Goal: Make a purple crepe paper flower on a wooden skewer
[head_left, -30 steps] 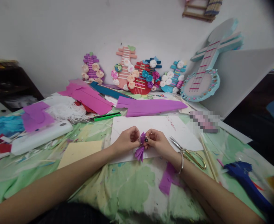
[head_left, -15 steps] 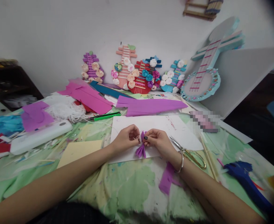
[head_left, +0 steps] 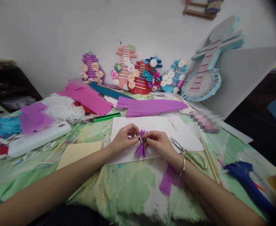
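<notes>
A: What's on the left side of the table [head_left: 133, 188]?

B: A tangled heap of thin white string [head_left: 65, 111] near the far left corner, one strand trailing inward.

A: Left hand [head_left: 126, 138]?

B: Curled nearly closed, pinching string, looks like. Next along, held over the near edge of a white paper sheet [head_left: 156, 123], is a small pleated purple paper bow [head_left: 141, 150]. A second ago the loop round it stood wider and the pleats narrower, so I'd say the middle's cinching up.

A: Right hand [head_left: 160, 141]?

B: Thumb and finger pinched on the bow's middle. Then gold-handled metal scissors [head_left: 184, 151], blades on the sheet.
</notes>
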### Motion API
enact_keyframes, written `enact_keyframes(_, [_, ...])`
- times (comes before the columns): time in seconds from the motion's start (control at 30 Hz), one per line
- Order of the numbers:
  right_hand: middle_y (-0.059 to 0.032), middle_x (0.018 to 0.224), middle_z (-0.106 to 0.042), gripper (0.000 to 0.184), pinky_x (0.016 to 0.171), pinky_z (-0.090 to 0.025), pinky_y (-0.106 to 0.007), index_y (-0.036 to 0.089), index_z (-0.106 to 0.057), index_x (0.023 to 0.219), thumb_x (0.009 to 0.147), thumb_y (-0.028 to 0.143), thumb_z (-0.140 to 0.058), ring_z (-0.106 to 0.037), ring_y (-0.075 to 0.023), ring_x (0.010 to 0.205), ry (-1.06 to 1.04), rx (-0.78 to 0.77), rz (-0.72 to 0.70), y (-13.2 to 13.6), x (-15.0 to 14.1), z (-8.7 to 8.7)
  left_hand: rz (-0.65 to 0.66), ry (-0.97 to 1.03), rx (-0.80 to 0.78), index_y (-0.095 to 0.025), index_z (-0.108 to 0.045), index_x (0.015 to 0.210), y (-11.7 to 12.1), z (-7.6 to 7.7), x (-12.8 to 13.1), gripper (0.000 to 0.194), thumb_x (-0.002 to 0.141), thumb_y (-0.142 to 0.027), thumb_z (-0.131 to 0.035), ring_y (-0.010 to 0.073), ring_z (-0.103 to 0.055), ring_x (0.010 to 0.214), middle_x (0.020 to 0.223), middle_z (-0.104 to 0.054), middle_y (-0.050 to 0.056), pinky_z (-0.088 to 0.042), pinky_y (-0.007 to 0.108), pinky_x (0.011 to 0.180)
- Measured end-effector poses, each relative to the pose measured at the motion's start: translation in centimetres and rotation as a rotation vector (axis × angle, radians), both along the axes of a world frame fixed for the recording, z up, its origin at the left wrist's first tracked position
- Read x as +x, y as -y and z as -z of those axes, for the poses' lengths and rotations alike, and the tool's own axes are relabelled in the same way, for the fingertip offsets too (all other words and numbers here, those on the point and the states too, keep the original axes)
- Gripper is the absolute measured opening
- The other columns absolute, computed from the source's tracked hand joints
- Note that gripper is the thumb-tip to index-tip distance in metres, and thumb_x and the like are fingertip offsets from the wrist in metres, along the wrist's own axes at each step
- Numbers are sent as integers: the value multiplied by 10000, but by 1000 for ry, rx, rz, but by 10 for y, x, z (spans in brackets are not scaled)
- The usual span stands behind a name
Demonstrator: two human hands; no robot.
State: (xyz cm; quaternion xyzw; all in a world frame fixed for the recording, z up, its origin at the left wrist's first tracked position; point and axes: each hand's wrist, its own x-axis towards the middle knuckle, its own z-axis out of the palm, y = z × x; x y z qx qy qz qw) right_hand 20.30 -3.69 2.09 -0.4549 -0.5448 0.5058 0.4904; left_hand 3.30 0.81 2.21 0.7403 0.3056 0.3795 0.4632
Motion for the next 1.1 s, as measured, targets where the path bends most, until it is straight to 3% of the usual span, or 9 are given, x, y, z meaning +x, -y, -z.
enact_keyframes(0.23, [14, 635, -600, 97, 552, -439, -237, 167, -604, 765, 681, 207, -631, -554, -110, 551, -88, 37, 75, -4, 0, 7, 28, -36, -8, -142, -522, 753, 1, 0, 1, 121, 649, -92, -559, 98, -515, 657, 724, -538, -12, -406, 213, 600])
enact_keyframes(0.4, [22, 603, -590, 76, 542, -438, -226, 169, -591, 747, 678, 187, -620, -550, -106, 544, -68, 3, 20, -3, -1, 8, 156, 38, -197, -147, -518, 779, 1, 1, 2, 162, 657, -133, -624, 113, -585, 672, 724, -579, -14, -439, 221, 617])
enact_keyframes(0.57, [1, 602, -613, 85, 564, -449, -238, 146, -622, 718, 658, 202, -646, -561, -115, 564, -22, -44, -77, 1, -1, 3, 97, 99, -340, -149, -508, 776, -1, 2, 2, 215, 651, -195, -677, 80, -549, 553, 689, -610, -12, -385, 177, 503])
enact_keyframes(0.8, [4, 645, -628, 134, 550, -439, -208, 135, -642, 711, 585, 147, -685, -559, -104, 580, 97, -34, -14, 2, -1, 5, 59, 134, -349, -142, -512, 743, 0, 6, 2, 204, 645, -200, -680, 43, -458, 481, 613, -550, -40, -324, 151, 448])
enact_keyframes(0.97, [11, 562, -599, 49, 513, -425, -210, 136, -627, 665, 657, 182, -643, -539, -101, 516, 136, -21, 6, 3, -4, 4, 23, 122, -330, -129, -542, 732, 2, 4, 3, 156, 660, -199, -662, 49, -459, 491, 613, -553, -28, -313, 157, 444])
enact_keyframes(1.1, [7, 592, -608, 44, 547, -435, -222, 145, -635, 683, 669, 186, -640, -546, -107, 540, 130, 21, -6, 2, -2, 5, 7, 45, -268, -114, -621, 835, 2, 1, 1, 175, 681, -198, -628, 73, -492, 537, 671, -594, 9, -349, 176, 468])
